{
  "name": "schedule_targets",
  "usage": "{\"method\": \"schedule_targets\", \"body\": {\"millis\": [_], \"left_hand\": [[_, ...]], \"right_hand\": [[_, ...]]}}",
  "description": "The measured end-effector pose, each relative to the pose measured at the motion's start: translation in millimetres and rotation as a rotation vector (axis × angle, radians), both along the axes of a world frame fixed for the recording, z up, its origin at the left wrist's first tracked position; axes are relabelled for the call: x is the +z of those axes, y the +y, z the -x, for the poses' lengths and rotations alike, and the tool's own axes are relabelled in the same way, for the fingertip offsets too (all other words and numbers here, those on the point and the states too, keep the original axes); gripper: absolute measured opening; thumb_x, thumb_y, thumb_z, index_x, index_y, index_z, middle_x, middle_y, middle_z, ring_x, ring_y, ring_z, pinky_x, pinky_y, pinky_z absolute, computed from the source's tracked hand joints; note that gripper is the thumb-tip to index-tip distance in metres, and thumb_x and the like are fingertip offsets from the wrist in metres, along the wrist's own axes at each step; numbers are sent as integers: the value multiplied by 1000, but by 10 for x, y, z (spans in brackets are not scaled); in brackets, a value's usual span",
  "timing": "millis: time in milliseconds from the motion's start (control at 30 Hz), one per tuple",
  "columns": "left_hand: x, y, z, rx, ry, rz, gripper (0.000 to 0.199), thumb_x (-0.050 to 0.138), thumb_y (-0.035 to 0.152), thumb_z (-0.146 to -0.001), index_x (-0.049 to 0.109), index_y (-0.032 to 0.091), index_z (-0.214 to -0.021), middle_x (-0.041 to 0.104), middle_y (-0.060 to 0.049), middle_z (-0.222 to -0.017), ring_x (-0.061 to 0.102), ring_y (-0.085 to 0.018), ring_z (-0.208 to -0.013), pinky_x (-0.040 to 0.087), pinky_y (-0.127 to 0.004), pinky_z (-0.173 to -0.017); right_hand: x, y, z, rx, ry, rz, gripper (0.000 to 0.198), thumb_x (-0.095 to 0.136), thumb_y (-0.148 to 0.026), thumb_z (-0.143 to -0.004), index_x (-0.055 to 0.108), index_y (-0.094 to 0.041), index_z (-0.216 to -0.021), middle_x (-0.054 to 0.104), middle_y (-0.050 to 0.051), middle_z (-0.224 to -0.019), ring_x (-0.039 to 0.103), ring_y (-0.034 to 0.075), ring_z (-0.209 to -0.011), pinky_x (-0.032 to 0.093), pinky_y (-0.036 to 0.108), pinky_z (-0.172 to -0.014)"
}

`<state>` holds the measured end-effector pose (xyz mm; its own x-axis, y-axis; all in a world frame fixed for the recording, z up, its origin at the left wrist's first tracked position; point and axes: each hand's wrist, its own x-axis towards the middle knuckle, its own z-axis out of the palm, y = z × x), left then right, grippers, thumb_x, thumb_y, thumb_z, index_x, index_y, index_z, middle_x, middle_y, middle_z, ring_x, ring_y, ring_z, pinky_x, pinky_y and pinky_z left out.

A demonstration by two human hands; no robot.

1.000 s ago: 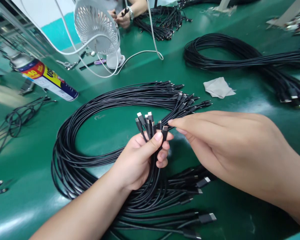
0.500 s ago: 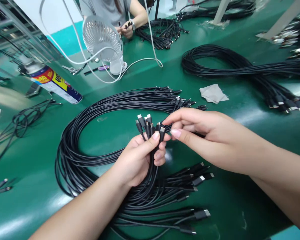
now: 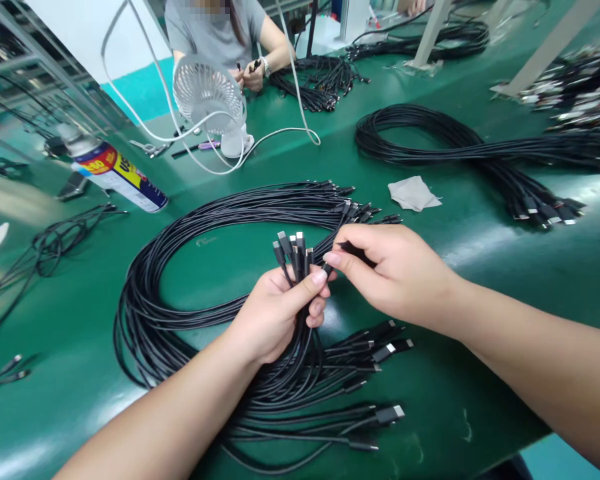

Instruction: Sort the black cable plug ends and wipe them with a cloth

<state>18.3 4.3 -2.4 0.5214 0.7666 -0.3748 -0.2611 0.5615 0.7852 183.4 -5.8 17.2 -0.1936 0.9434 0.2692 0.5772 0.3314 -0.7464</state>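
Note:
My left hand [image 3: 275, 313] is closed around several black USB cables, their plugs [image 3: 295, 253] fanned upward above the thumb. At the left thumb tip, my right hand [image 3: 395, 277] pinches one black cable plug [image 3: 327, 268] between thumb and index finger. Something dark shows inside the curl of the right fingers; I cannot make out what it is. Below the hands, the held cables run down into a big looped bundle of black cables [image 3: 145, 287] on the green table [image 3: 455, 373]. Loose plug ends [image 3: 390, 415] of that bundle point right.
Behind the loop lie a small white fan [image 3: 207, 90] with a white cord and a spray can [image 3: 125, 177]. A pale cloth scrap [image 3: 414, 193] and another cable coil [image 3: 420, 133] are at right. Across the table a person [image 3: 215, 33] handles small black pieces.
My right hand has moved in to the left hand, and its fingertips have closed on a plug at the left thumb. The view has shifted slightly.

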Motion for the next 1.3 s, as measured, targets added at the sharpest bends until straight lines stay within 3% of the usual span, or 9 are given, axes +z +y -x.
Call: {"method": "schedule_targets", "body": {"millis": [133,300,400,600,767,933,1067,1133,1300], "left_hand": [[13,14,6,17,-3,21,24,79,27,-70,65,9,-77,56,0,-63,45,-5,-48,32,-18,-43],[1,21,23,-6,-33,43,23,78,28,-71,69,8,-78,55,0,-63,44,-5,-49,33,-19,-43],[-25,30,39,-24,-50,34,22,77,28,-73,69,8,-79,55,0,-63,45,-5,-50,35,-19,-45],[-30,56,77,-132,-123,76,20,72,29,-79,67,9,-75,53,0,-62,51,-7,-53,41,-19,-48],[11,40,76,-213,-154,98,26,80,33,-70,67,10,-71,57,0,-61,53,-7,-50,44,-20,-48],[-31,30,53,-113,-30,-73,28,80,35,-70,69,10,-76,66,-3,-67,60,-10,-51,50,-23,-52],[-45,26,42,-118,-36,-77,22,78,30,-72,69,9,-75,64,-1,-61,58,-9,-46,48,-21,-46],[-32,24,46,-119,-80,-36,23,77,30,-73,71,9,-77,63,-1,-62,56,-8,-46,46,-20,-43],[-8,31,64,-139,-136,41,24,77,31,-74,72,8,-79,63,-1,-63,56,-7,-47,44,-18,-43]], "right_hand": [[50,-7,-25,-41,-110,-146,20,51,-17,-86,56,-17,-67,56,-2,-57,48,10,-53,36,23,-52],[110,42,-121,-98,102,13,15,60,-21,-82,58,-19,-66,55,-4,-55,47,10,-49,37,23,-47],[78,60,-163,-73,265,85,4,63,-19,-79,60,-19,-79,56,-5,-61,50,9,-50,41,23,-47],[-14,10,-94,134,250,41,3,59,-19,-86,62,-17,-87,66,2,-80,63,13,-74,51,25,-66],[-33,24,-55,265,253,-89,6,59,-17,-87,60,-17,-81,65,2,-78,63,12,-73,50,25,-66],[1,26,-71,149,25,-219,17,59,-14,-86,55,-18,-70,60,-2,-63,55,9,-60,42,21,-56],[53,13,-81,10,-138,-365,24,54,-15,-89,51,-19,-66,58,-2,-59,51,10,-55,37,22,-52],[84,13,-106,-74,-148,-345,24,54,-19,-89,50,-20,-65,57,-2,-57,50,10,-53,36,23,-51],[85,-1,-142,-141,-47,-129,25,56,-31,-90,56,-19,-68,56,-2,-58,48,10,-53,37,24,-51]]}}
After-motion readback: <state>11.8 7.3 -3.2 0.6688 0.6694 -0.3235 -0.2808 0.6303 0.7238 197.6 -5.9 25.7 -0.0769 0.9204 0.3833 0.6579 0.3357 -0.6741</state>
